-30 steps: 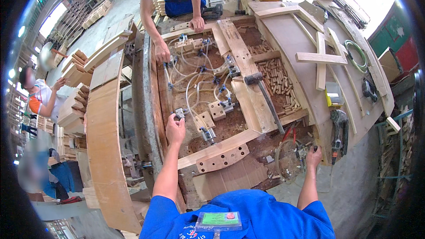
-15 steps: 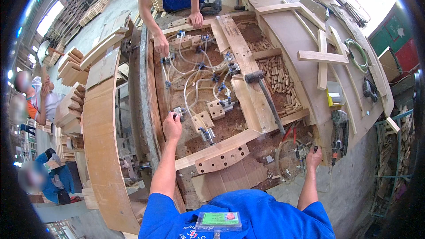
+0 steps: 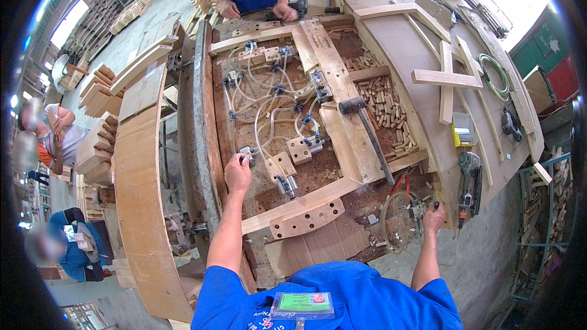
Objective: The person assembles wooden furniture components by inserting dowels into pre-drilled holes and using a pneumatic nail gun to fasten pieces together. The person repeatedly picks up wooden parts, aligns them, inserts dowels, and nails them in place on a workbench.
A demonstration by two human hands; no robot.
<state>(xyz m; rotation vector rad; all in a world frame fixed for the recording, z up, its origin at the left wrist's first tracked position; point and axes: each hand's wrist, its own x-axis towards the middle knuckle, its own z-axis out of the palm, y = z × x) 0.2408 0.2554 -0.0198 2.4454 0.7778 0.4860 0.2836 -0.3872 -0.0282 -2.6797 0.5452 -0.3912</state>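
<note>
My left hand (image 3: 237, 175) is closed on a small black knob beside a metal pneumatic cylinder (image 3: 247, 154), at the left of a wooden jig. My right hand (image 3: 433, 217) grips a dark lever knob (image 3: 436, 206) by a metal valve fitting (image 3: 417, 210) at the lower right. A wooden frame lies on the jig, with its near rail (image 3: 299, 205) in front of me and a wide board (image 3: 333, 64) on its right. Clear air hoses (image 3: 259, 123) with blue fittings run between cylinders and drilled wood blocks (image 3: 281, 165). A hammer (image 3: 374, 140) rests across the right rail.
A co-worker's hands (image 3: 285, 11) are at the far edge. Wooden dowels (image 3: 386, 107) fill a bin on the right. A power driver (image 3: 469, 186) and wood strips (image 3: 446, 78) lie on the right-hand table. Stacked wood pieces (image 3: 98, 140) stand on the left.
The co-worker's hands have drawn back from the frame's far left corner toward their body. The far rail appears shifted slightly. My hands have stayed in place.
</note>
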